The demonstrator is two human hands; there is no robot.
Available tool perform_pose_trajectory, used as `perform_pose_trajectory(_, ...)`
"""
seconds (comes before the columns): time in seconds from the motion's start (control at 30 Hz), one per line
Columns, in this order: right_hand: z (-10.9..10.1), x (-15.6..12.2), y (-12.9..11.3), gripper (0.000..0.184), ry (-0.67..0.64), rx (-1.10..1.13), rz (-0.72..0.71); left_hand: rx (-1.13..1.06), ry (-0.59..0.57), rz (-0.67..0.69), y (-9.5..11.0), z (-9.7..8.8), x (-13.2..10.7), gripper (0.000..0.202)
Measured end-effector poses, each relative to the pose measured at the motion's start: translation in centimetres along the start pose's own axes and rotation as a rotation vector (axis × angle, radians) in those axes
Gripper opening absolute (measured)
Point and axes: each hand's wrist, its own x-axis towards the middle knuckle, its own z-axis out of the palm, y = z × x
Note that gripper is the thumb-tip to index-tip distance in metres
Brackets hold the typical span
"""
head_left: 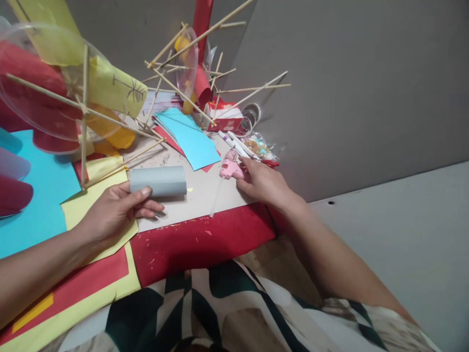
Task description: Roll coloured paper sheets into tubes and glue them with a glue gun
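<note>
My left hand (119,208) holds a grey-blue paper tube (159,182) lying sideways, thumb on its near side and the lower fingers loosely curled beneath. The tube is just above the pale board (200,198). My right hand (264,180) has its thumb and forefinger around the end of a small pink glue gun (230,168); its other fingers are hidden. From the gun a translucent glue stick (217,198) slants toward the board's front edge. Beyond the two hands lies a stack of bright blue paper strips (188,139).
Wooden stick frames (85,110) with clear plastic discs and rolled paper rise at the left and back. White markers (238,144), a clear packet (262,145) and a red box (225,117) sit at the back right. Blue paper sheets (40,195) cover the left side. A grey wall (348,98) borders the right.
</note>
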Motion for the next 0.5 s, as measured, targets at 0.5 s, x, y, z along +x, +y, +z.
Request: perform_pose_trajectory(0.5,-0.8,-2.7,1.2,0.074,0.367,0.535,-0.034,0.014,-0.047,0.004,0.1,0.0,-0.1,0.010)
